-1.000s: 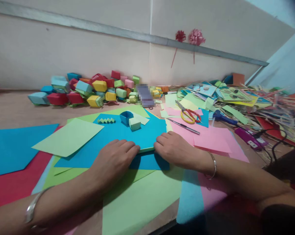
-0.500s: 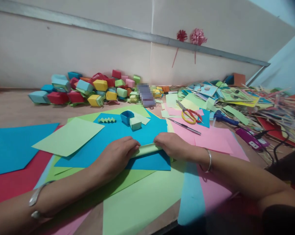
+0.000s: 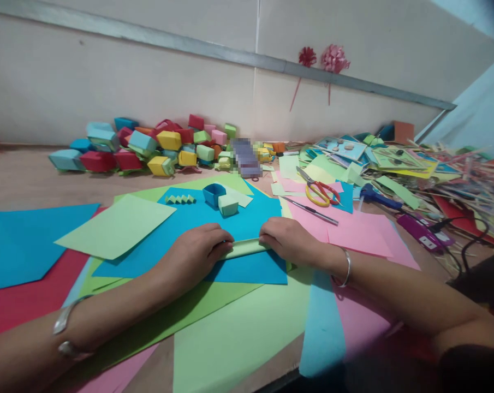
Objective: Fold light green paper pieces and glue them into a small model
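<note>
My left hand (image 3: 197, 254) and my right hand (image 3: 287, 240) each pinch one end of a narrow folded strip of light green paper (image 3: 244, 248). The strip lies across a large blue sheet (image 3: 214, 229) in the middle of the table. Both hands have their fingers curled and pressed onto the strip. Just beyond it on the blue sheet stand a small blue paper box (image 3: 212, 195), a pale green paper box (image 3: 227, 206) and a little green zigzag-folded piece (image 3: 180, 200).
Loose sheets in green (image 3: 115, 226), blue, red and pink (image 3: 353, 232) cover the table. A heap of coloured paper boxes (image 3: 148, 147) lies at the back left. Scissors (image 3: 318, 191), a metal tool (image 3: 310, 212), a glue gun (image 3: 378, 197) and cluttered paper scraps fill the right.
The green paper lay flat under my fingers one second ago. Its near edge has since been folded up into a narrow strip, and both hands have moved slightly away from me.
</note>
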`<state>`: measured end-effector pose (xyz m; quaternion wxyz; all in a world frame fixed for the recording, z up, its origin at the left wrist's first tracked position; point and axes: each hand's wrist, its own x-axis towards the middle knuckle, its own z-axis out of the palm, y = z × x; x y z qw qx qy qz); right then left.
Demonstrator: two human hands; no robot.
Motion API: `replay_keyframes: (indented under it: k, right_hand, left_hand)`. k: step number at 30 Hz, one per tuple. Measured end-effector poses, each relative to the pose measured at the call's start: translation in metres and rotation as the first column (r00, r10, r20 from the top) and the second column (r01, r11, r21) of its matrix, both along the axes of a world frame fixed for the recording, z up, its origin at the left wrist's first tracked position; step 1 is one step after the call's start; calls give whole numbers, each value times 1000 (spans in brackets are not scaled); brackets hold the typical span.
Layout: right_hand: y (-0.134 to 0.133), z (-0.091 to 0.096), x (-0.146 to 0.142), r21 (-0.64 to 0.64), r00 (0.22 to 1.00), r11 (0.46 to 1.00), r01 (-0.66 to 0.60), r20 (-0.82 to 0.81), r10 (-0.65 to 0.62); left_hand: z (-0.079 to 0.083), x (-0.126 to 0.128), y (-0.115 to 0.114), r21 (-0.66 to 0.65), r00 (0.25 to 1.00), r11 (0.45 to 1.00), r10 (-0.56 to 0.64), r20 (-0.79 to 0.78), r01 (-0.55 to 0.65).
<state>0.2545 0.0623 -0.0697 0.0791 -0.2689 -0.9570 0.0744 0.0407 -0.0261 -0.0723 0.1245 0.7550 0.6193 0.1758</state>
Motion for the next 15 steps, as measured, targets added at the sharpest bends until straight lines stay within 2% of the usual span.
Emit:
replay_keyframes:
  k: [3,7,11,13,15]
  right_hand:
    - [1,-2,0,-18,999,1000,23,-31,-23]
    - [3,-7,1,50,998,999,12,-67,-9]
    - [0,-9,1,111,997,994,6,-77,3]
    - [-1,-9,0,119,998,993,23,-66,-16]
    - [-1,-10,0,119,998,992,39,-47,-34]
  left_hand:
    - [2,-1,2,-14,1000,999,28,-9,-28]
    - [4,0,4,-36,994,999,23,-103,-27]
    - [-1,0,5,121,967,991,-22,-253,54]
    - [-5,-1,5,224,957,967,-53,-285,121]
    - [-7,-2,4,267,943,937,-140,-303,225]
